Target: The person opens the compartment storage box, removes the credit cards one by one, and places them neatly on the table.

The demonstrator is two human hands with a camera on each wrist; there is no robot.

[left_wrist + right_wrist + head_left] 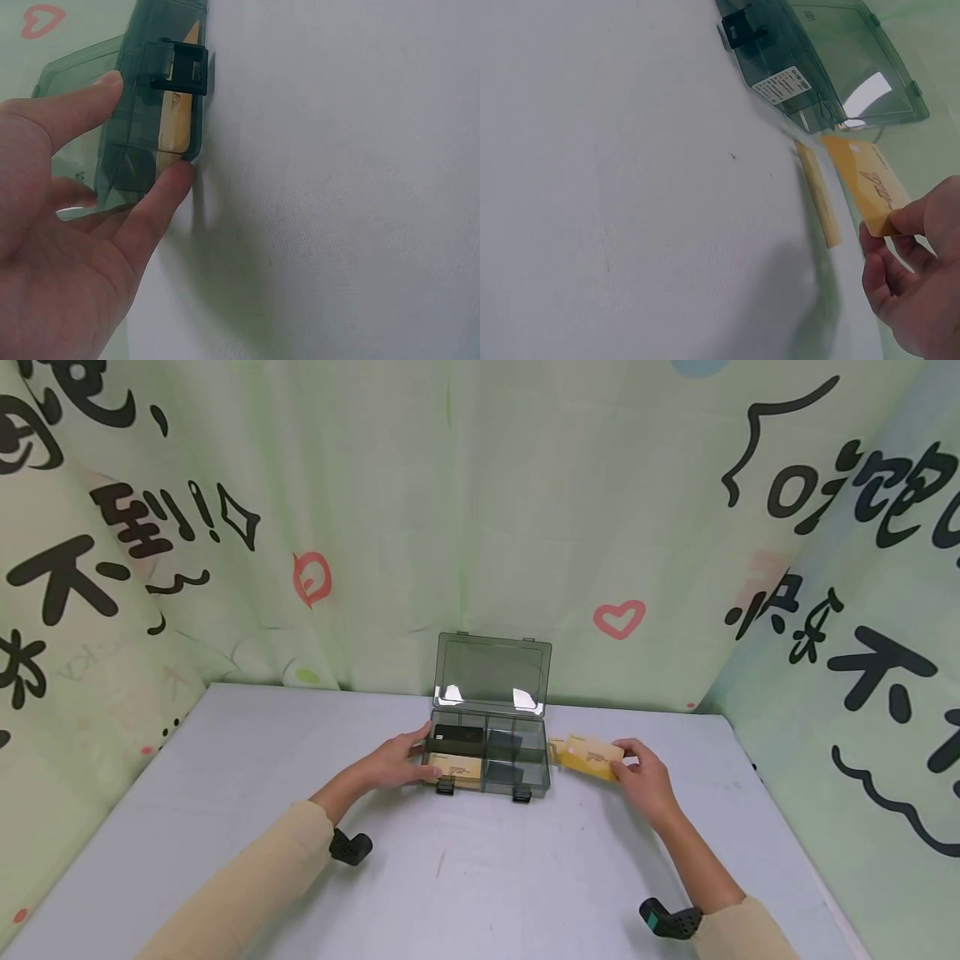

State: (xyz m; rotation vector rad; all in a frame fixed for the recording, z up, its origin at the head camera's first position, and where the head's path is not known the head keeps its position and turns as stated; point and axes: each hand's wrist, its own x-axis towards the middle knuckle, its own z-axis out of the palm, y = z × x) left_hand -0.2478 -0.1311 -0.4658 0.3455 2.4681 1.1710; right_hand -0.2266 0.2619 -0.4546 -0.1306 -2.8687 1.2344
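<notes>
A grey see-through plastic compartment box (547, 781) stands on the table with its lid (492, 672) raised at the back. My left hand (392, 762) grips its left end, thumb and fingers on different sides. A black card (459, 734) lies in the back left compartment, and yellow cards (455, 767) fill the front left one. Dark flat pieces show in the right compartments, their kind unclear. Just right of the box, my right hand (647, 778) pinches a yellow card (870, 184) by its edge, above the table. Behind it, another yellow piece (819, 195) lies on the table.
The box has two black latches (521, 794) hanging at its front and a white label (782, 85) on its right end. A white table (450, 885) spreads around it. Printed curtains (525, 510) hang close behind the lid and along both sides.
</notes>
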